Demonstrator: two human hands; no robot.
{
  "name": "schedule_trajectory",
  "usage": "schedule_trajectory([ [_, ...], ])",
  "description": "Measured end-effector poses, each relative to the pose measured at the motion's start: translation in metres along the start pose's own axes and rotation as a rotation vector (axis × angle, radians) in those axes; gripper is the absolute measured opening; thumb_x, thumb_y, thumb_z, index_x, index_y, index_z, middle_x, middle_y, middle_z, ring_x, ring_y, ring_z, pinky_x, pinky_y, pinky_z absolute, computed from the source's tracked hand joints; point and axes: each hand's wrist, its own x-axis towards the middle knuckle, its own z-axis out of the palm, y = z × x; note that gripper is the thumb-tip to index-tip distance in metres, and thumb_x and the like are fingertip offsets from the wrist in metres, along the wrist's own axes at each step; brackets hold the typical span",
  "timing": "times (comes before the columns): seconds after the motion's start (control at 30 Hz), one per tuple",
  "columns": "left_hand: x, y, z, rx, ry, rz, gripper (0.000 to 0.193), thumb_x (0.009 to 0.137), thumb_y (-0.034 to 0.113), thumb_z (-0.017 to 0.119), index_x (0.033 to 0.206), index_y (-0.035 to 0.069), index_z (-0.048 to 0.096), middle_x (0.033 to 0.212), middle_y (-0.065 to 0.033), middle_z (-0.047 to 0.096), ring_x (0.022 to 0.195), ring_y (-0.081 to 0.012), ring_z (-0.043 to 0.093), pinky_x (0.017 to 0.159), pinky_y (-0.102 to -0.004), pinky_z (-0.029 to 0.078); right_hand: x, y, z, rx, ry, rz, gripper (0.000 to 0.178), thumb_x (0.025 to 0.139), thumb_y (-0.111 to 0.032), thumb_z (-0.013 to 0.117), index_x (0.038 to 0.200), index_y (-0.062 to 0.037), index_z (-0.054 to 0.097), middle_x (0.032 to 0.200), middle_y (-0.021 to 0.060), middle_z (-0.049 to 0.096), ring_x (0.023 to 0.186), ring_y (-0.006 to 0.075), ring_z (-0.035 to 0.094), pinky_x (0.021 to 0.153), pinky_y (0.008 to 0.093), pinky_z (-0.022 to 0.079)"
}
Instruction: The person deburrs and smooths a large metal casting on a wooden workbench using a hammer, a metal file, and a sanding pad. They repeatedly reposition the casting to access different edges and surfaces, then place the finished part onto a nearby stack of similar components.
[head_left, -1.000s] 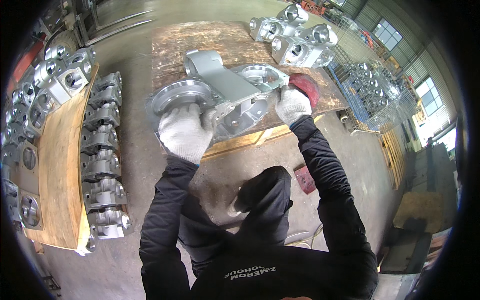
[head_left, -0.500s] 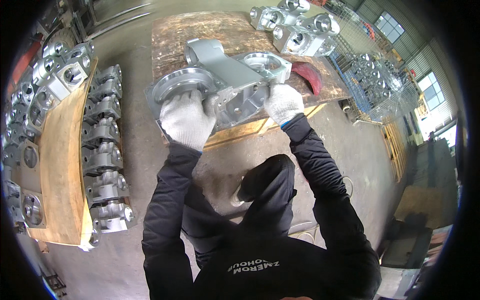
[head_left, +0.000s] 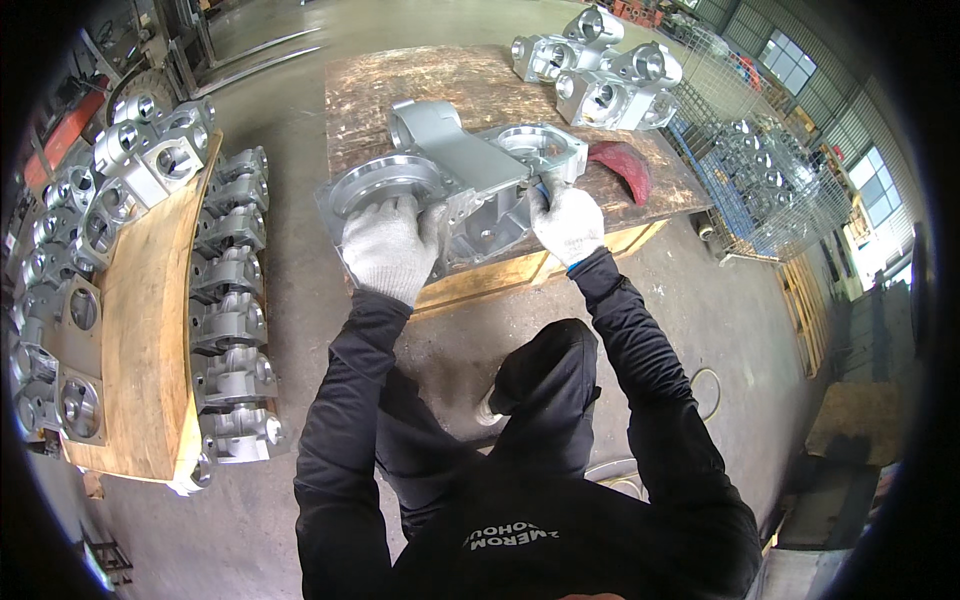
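Note:
A large silver-grey metal casting point(head_left: 475, 165) with round machined bores lies on the worn wooden tabletop in front of me. My left hand point(head_left: 390, 248), in a white knit glove, grips its near left side, fingers hooked over the rim of the big left bore and thumb toward the middle. At the casting's near right edge is my right hand point(head_left: 568, 225), also gloved, with thumb and fingers bent together. A small blue bit shows by those fingertips; what they pinch is too small to make out. A dark red curved piece point(head_left: 622, 170) rests just right of the casting.
More castings point(head_left: 600, 75) stand at the table's point(head_left: 400, 72) far right corner. To the left, a wooden board point(head_left: 150, 330) has rows of similar castings point(head_left: 235, 310) along both sides. Beyond the table, at right, a wire cage point(head_left: 760, 190) holds metal parts. A hose loop point(head_left: 706, 392) lies on the floor.
The whole view has shifted slightly, moving the scene right and down. My right hand's fingers have curled in closer at the casting's edge; my left hand keeps its grip on the bore rim.

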Motion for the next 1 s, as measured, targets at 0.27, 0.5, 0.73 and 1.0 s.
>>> schedule_trajectory([
  [0.27,0.001,0.0,0.0,-0.028,0.026,0.021,0.029,0.093,0.037,0.067,0.088,0.008,0.072,0.079,-0.0153,0.071,0.076,-0.0363,0.07,0.074,-0.0481,0.054,0.002,0.0,-0.006,-0.06,-0.051,-0.022,0.024,0.094,-0.031,0.065,0.092,-0.0071,0.07,0.069,0.0185,0.067,0.063,0.0385,0.068,0.059,0.0475,0.055],
  [0.5,0.001,0.0,0.0,-0.04,0.061,0.038,0.03,0.093,0.036,0.067,0.087,0.008,0.073,0.077,-0.0156,0.071,0.075,-0.0366,0.07,0.074,-0.0477,0.054,0.0,-0.005,-0.004,-0.039,-0.102,0.042,0.027,0.093,-0.031,0.067,0.091,-0.0041,0.072,0.072,0.0231,0.069,0.07,0.0422,0.07,0.065,0.0503,0.056],
  [0.73,0.002,0.002,0.003,-0.005,0.027,0.008,0.031,0.094,0.037,0.066,0.091,0.007,0.074,0.077,-0.0155,0.071,0.076,-0.0357,0.07,0.077,-0.0468,0.053,-0.003,-0.024,0.004,-0.139,0.003,-0.03,0.022,0.09,-0.026,0.067,0.085,-0.0047,0.068,0.064,0.0172,0.065,0.058,0.037,0.066,0.057,0.0462,0.055],
  [1.0,0.0,0.002,0.002,-0.021,0.002,0.002,0.03,0.094,0.037,0.065,0.094,0.008,0.074,0.08,-0.0156,0.072,0.077,-0.0354,0.071,0.077,-0.0469,0.055,-0.016,-0.076,0.0,-0.032,-0.057,-0.01,0.02,0.091,-0.024,0.065,0.095,-0.0046,0.068,0.068,0.0177,0.066,0.065,0.0383,0.068,0.06,0.0488,0.055],
])
